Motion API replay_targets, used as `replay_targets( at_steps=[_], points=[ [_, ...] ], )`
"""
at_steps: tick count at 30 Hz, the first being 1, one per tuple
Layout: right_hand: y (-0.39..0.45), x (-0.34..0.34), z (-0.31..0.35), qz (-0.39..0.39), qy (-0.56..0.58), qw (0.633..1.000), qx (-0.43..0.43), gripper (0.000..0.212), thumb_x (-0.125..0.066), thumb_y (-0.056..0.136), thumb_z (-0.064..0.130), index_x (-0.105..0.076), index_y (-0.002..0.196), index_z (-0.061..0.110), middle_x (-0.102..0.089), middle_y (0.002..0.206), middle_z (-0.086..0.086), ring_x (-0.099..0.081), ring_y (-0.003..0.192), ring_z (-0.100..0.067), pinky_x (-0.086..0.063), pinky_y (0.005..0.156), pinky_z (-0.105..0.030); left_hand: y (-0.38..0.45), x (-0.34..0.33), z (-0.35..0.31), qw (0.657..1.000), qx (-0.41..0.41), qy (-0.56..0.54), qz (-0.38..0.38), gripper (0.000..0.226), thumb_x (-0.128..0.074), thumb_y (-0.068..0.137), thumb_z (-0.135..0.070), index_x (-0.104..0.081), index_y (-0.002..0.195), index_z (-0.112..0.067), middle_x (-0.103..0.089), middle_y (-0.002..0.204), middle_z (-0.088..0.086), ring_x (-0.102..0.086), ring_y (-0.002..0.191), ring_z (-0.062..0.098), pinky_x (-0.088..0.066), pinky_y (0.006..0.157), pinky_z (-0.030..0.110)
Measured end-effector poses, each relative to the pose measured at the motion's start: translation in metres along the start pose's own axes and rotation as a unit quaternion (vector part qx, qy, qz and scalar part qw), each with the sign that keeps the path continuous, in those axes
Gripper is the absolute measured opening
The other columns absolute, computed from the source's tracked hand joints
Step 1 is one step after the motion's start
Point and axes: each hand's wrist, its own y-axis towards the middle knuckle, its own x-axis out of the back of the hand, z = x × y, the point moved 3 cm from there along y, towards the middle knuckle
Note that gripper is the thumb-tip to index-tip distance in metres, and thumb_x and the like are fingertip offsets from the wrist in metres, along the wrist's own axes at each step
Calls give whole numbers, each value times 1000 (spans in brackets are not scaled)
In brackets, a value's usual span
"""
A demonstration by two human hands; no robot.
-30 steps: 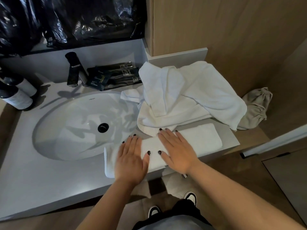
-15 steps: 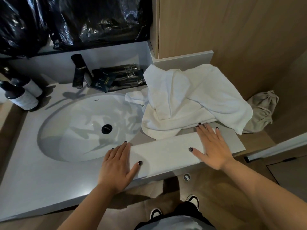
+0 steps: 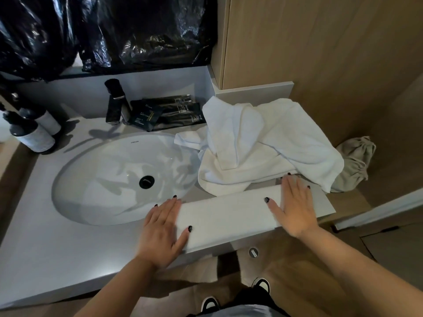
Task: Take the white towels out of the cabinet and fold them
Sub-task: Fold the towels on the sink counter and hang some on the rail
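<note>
We press the left hand (image 3: 161, 232) flat on the left end of the folded towel (image 3: 229, 217) and the right hand (image 3: 295, 208) flat on its right end, fingers straight and slightly apart. The towel lies along the counter (image 3: 57, 259) front edge, beside the sink (image 3: 109, 179); unfolded towels (image 3: 263, 145) are heaped just behind it.

folded towel (image 3: 229, 216) sits along the counter's (image 3: 57, 259) front edge, sink (image 3: 103, 179) to its left, towel pile (image 3: 263, 147) right behind it.
</note>
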Motion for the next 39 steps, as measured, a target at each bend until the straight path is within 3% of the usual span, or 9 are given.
replay_targets(
  at_steps=[6, 8, 10, 13, 15, 22, 28, 33, 39],
  points=[
    [-73, -28, 31, -106, 268, 948, -136, 72, -55, 98, 35, -19, 156, 12, -1, 165, -1, 9, 150, -12, -1, 123, -39, 1, -6, -2, 1000, 2, 18, -5, 75, -29, 92, -56, -41, 148, -8, -45, 151, 9, -41, 140, 26, -21, 119, 45],
    [-86, -29, 32, -139, 362, 896, -216, 78, -65, 93, 29, -21, 155, 12, -7, 164, 0, -4, 149, -16, -14, 122, -39, -4, -10, -9, 1000, -12, 23, -8, 73, -31, 93, -54, -44, 146, -6, -48, 148, 11, -45, 136, 28, -27, 116, 49],
    [-91, -31, 30, -150, 488, 786, -348, 85, -74, 87, 27, -22, 153, 12, -21, 157, -5, -33, 137, -24, -31, 110, -32, -6, -14, -21, 999, -23, 21, -20, 72, -33, 93, -53, -46, 145, -5, -51, 145, 12, -48, 132, 30, -31, 113, 52],
    [-95, -42, 35, -71, 709, 547, -440, 63, -75, 85, 29, -46, 138, 9, -61, 126, -12, -64, 104, -23, -54, 88, -37, -6, -22, -44, 999, -16, 10, -42, 70, -37, 92, -52, -49, 142, -5, -55, 141, 11, -50, 129, 30, -30, 113, 52],
    [-98, -47, 38, -7, 762, 489, -425, 40, -74, 85, 34, -64, 116, 11, -72, 109, -8, -69, 97, -22, -55, 71, -33, -7, -26, -60, 999, -7, 14, -43, 70, -35, 92, -53, -50, 142, -6, -55, 141, 11, -49, 130, 28, -25, 115, 49],
    [-103, -31, 31, 17, 830, 436, -347, 35, -66, 88, 7, -59, 122, 8, -73, 108, -9, -71, 98, -23, -61, 68, -33, -22, -29, -94, 999, 29, -19, 4, 69, -25, 96, -58, -42, 148, -16, -48, 148, 2, -43, 136, 22, -21, 119, 43],
    [-117, 10, 10, 25, 851, 445, -278, 18, -57, 81, 2, -72, 88, 10, -74, 89, -5, -72, 79, -19, -59, 64, -30, -25, -3, -133, 949, 25, -304, 77, 29, -33, 105, -39, -59, 118, -33, -62, 120, -15, -55, 111, 4, -41, 93, 18],
    [-144, 54, -17, 52, 839, 503, -201, 37, -61, 67, 13, -73, 102, 7, -73, 109, -15, -70, 95, -30, -53, 87, -41, -17, 13, -212, 886, 3, -445, 128, 32, -34, 99, -60, -57, 117, -48, -63, 110, -25, -59, 104, -5, -49, 93, 29],
    [-189, 122, -81, 11, 856, 506, -101, 43, -48, 73, 3, -77, 103, 11, -72, 115, -13, -70, 103, -28, -57, 83, -38, -12, 19, -325, 853, -41, -515, 72, 60, -29, 84, -78, -41, 135, -49, -52, 127, -32, -49, 118, -11, -42, 97, 21]
  ],
)
